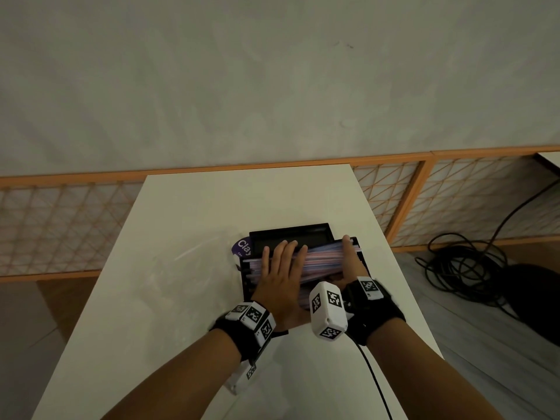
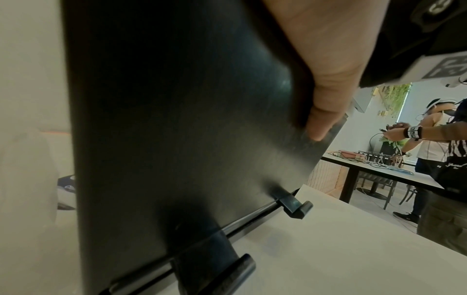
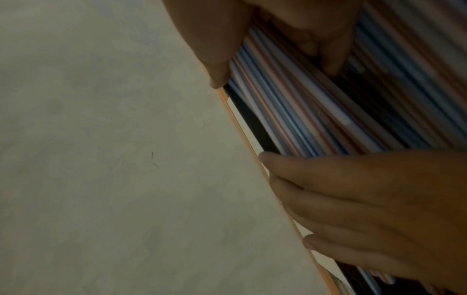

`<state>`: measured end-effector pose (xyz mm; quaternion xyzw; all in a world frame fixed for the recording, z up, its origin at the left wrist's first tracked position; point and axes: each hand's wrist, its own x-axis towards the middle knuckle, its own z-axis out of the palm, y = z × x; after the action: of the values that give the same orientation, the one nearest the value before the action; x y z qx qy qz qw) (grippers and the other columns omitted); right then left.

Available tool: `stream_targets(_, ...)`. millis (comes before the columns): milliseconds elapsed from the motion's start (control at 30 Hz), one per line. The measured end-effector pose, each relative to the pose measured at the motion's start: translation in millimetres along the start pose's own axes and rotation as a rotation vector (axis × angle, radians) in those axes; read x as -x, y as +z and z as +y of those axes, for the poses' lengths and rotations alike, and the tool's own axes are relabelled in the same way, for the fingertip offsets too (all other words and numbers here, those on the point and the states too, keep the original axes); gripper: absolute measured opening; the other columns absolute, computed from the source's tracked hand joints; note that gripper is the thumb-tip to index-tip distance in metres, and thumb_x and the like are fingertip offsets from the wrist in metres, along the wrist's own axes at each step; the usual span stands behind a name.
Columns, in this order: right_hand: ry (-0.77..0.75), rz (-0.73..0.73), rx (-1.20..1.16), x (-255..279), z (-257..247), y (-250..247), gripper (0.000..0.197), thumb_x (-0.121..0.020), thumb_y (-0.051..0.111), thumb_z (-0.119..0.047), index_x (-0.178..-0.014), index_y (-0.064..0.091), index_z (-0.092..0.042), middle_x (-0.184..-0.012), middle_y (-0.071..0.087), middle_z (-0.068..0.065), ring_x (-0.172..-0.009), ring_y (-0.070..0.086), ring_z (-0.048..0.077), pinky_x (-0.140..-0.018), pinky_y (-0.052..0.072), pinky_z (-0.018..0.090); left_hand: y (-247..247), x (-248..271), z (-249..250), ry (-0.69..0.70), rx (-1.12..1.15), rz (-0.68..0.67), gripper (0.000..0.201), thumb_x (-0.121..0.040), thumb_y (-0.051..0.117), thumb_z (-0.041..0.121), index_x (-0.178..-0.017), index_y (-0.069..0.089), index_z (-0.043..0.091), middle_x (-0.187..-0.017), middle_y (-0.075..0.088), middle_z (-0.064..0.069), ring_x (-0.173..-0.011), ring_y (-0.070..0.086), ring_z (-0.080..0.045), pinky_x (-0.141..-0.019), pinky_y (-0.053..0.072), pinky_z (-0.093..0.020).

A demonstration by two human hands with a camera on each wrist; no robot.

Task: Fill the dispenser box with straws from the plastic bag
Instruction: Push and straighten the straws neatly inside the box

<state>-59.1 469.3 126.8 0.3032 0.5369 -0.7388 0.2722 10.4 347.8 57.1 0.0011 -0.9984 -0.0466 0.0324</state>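
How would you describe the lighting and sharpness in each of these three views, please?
Head view: dim, wide-angle bending, straws slightly smeared. Left wrist view: dispenser box dark and soft up close, background room bright and sharper. Right wrist view: dark, noisy, straws streaked by blur.

Only readable text: "Clay" in white letters on a purple round label, just left of the black dispenser box, partly cut off by the box edge; smaller white print under it starts with "C", rest too small to read. The same label shows in the left wrist view left of the box, white print there blurred, unreadable. Black-and-white square marker codes sit on the white wrist blocks near the box, patterns only, no letters or numbers. Nothing readable in the right wrist view.
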Motion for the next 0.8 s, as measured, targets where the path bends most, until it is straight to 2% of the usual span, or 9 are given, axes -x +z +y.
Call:
stream_targets(67, 0.009, 0.007, 0.063, 2.6, -3.5, -2.5, 0.069, -0.090, 0.046, -0.049, -0.139, 0.030, -0.002, -0.137, 0.044, 0.025, -0.113, 0.051, 0.039, -0.063, 0.042, 0.040, -0.9, 0.4, -0.2, 0.008, 0.007, -0.023, 0.102, -0.066, 0.030, 0.078, -0.140, 0.033, 0.008, -0.142, 0.030, -0.012, -0.133, 0.026, -0.032, -0.112, -0.004, -0.051)
stream_targets(167, -0.010, -0.055, 0.143, 8.4, -7.1, -2.6, 0.050, -0.096, 0.040, -0.040, -0.129, 0.040, -0.002, -0.118, 0.054, 0.029, -0.071, 0.052, 0.029, -0.065, 0.041, 0.037, -1.8, 0.9, -0.6, 0.024, 0.001, -0.065, 0.107, -0.059, 0.032, 0.084, -0.137, 0.039, 0.011, -0.143, 0.027, -0.013, -0.134, 0.023, -0.034, -0.111, -0.006, -0.051)
stream_targets(300, 0.078, -0.213, 0.101, 18.7, -14.8, -4.2, 0.046, -0.092, 0.048, -0.036, -0.104, 0.048, 0.008, -0.098, 0.057, 0.025, -0.082, 0.054, 0.035, -0.075, 0.044, 0.047, -2.6, 2.5, -1.2, 0.030, -0.020, -0.081, 0.110, -0.055, 0.043, 0.084, -0.139, 0.040, 0.013, -0.149, 0.024, -0.017, -0.139, 0.015, -0.035, -0.112, -0.007, -0.053)
stream_targets(400, 0.022, -0.317, 0.073, 21.0, -20.8, -11.8, 0.056, -0.082, 0.056, -0.032, -0.125, 0.050, 0.004, -0.107, 0.064, 0.023, -0.088, 0.062, 0.034, -0.059, 0.058, 0.037, -5.8, 2.1, -0.6, 0.021, -0.008, -0.084, 0.109, -0.053, 0.043, 0.079, -0.141, 0.037, 0.015, -0.154, 0.024, -0.019, -0.141, 0.003, -0.032, -0.111, -0.016, -0.051)
stream_targets(500, -0.088, -0.305, 0.123, 29.8, -27.9, -23.4, 0.020, -0.091, 0.052, -0.020, -0.082, 0.059, -0.003, -0.052, 0.064, 0.008, -0.041, 0.061, 0.016, -0.037, 0.046, 0.017, -7.2, -0.8, -3.2, 0.017, -0.022, -0.116, 0.109, -0.055, 0.039, 0.081, -0.142, 0.036, 0.015, -0.156, 0.022, -0.019, -0.141, 0.000, -0.031, -0.110, -0.020, -0.050)
stream_targets(533, -0.151, -0.287, 0.160, 33.0, -30.9, -26.1, 0.017, -0.090, 0.054, -0.018, -0.078, 0.057, -0.006, -0.049, 0.062, 0.005, -0.038, 0.059, 0.013, -0.038, 0.045, 0.017, -6.7, -2.1, -4.0, 0.023, -0.031, -0.103, 0.110, -0.056, 0.036, 0.082, -0.143, 0.034, 0.016, -0.156, 0.019, -0.019, -0.141, -0.003, -0.031, -0.109, -0.022, -0.049)
stream_targets(567, -0.226, -0.288, 0.228, 33.8, -33.2, -27.4, 0.012, -0.088, 0.058, -0.017, -0.085, 0.059, -0.005, -0.061, 0.066, 0.007, -0.048, 0.062, 0.013, -0.047, 0.050, 0.020, -5.9, -3.5, -4.5, 0.032, -0.043, -0.093, 0.111, -0.056, 0.033, 0.082, -0.146, 0.029, 0.016, -0.158, 0.013, -0.019, -0.141, -0.008, -0.029, -0.108, -0.026, -0.048)
stream_targets(633, -0.405, -0.271, 0.478, 32.7, -33.4, -26.7, 0.033, -0.083, 0.065, -0.015, -0.113, 0.057, -0.005, -0.099, 0.066, 0.011, -0.084, 0.065, 0.021, -0.075, 0.053, 0.032, -6.2, -4.8, -4.4, 0.039, -0.066, -0.082, 0.113, -0.055, 0.028, 0.080, -0.149, 0.019, 0.018, -0.159, 0.000, -0.016, -0.140, -0.018, -0.027, -0.104, -0.033, -0.046)
stream_targets(800, -1.000, -0.273, 1.591, 24.8, -15.5, -20.0, 0.035, -0.084, 0.056, -0.010, -0.118, 0.058, -0.019, -0.118, 0.062, 0.004, -0.110, 0.057, 0.021, -0.096, 0.044, 0.032, -11.9, 0.1, 0.3, 0.021, -0.051, -0.101, 0.112, -0.054, 0.029, 0.076, -0.150, 0.004, 0.024, -0.159, -0.006, -0.012, -0.143, -0.018, -0.029, -0.105, -0.033, -0.046)
